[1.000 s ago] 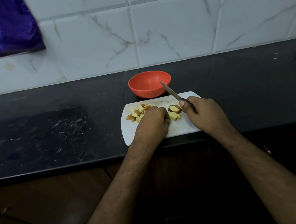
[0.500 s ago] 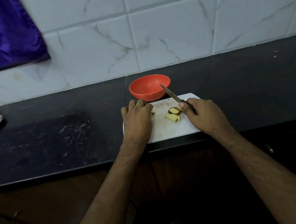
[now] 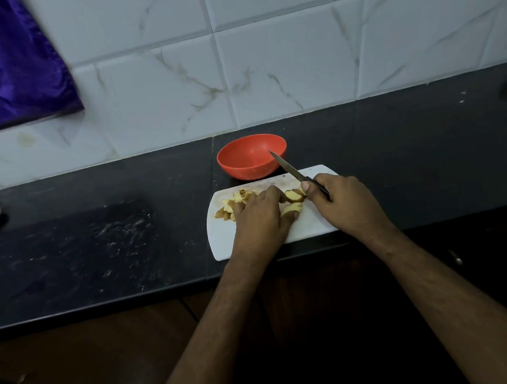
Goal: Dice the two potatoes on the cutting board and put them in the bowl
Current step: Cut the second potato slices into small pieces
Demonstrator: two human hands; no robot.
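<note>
The right hand (image 3: 347,204) has its fingers wrapped round a knife (image 3: 292,172); the left hand (image 3: 259,218) lies with fingers curled over potato pieces (image 3: 293,196) on the board (image 3: 222,240), the bowl (image 3: 252,156) beyond the fingertips.

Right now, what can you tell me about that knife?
The knife is small, with a slim, pointed, greyish metal blade and a dark handle. The right hand wraps the handle, so only a sliver of it shows. The blade slants up and away, its tip seen against the near rim of the orange bowl, raised above the white cutting board. It is cutting nothing; potato pieces lie just beside the hand.
</note>
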